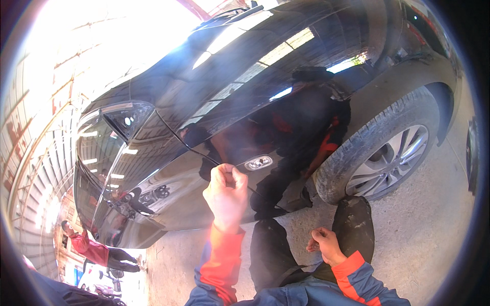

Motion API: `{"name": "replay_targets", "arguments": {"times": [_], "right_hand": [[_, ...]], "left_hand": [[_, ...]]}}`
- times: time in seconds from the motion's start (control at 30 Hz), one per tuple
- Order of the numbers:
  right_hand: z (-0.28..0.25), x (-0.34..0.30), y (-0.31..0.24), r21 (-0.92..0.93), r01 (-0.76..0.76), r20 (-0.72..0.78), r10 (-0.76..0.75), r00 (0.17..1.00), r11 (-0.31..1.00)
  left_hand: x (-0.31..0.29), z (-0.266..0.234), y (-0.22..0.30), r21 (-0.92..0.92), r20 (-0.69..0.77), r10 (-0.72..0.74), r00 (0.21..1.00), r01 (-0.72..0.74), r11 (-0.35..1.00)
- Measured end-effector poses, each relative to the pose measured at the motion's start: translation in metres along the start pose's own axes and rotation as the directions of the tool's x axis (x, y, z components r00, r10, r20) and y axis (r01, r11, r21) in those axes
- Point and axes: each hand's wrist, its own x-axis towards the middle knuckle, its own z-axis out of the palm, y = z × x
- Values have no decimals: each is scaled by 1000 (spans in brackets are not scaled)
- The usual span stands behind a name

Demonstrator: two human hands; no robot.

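In front of me is a glossy black car body panel (pixel 214 137) that mirrors the surroundings. My left hand (pixel 226 196) is raised just below a small clear oval side lamp (pixel 259 162), by the seam at the panel's edge. Its thumb and fingertips are pinched together; whatever they hold, if anything, is too small to make out. Whether the fingertips touch the panel cannot be told. My right hand (pixel 326 246) hangs over my right leg, apart from the car. Its fingers are curled in, and what lies inside them is hidden.
A dusty car wheel (pixel 388 160) with a silver spoked rim stands at the right, close to my right knee. Pale concrete floor (pixel 301 232) lies beneath. Far left, a person in a red top (pixel 92 248) stands near parked vehicles. A dark round object (pixel 472 158) is at the right edge.
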Motion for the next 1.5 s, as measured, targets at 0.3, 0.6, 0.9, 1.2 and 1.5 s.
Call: {"name": "replay_targets", "arguments": {"times": [0.3,0.6,0.9,1.2,1.5], "right_hand": [[0,1,3,-2,-1,14,1,1000,1000],[-1,2,4,-30,12,2,-12,1000,999],[-3,8,10,-44,14,-10,-14,1000,999],[-3,11,14,-60,4,-28,-6,1000,998],[-1,11,14,-188,-80,-22,77,997,979]], "left_hand": [[-17,-16,-22,-30,50,-108,993,110,994],[-38,-14,-20,-78,76,-147,986,153,985],[-50,-17,-26,-140,85,-194,977,204,969],[-68,-19,-19,-231,160,-255,954,287,929],[-111,-23,-2,-302,478,-62,876,230,925]]}}
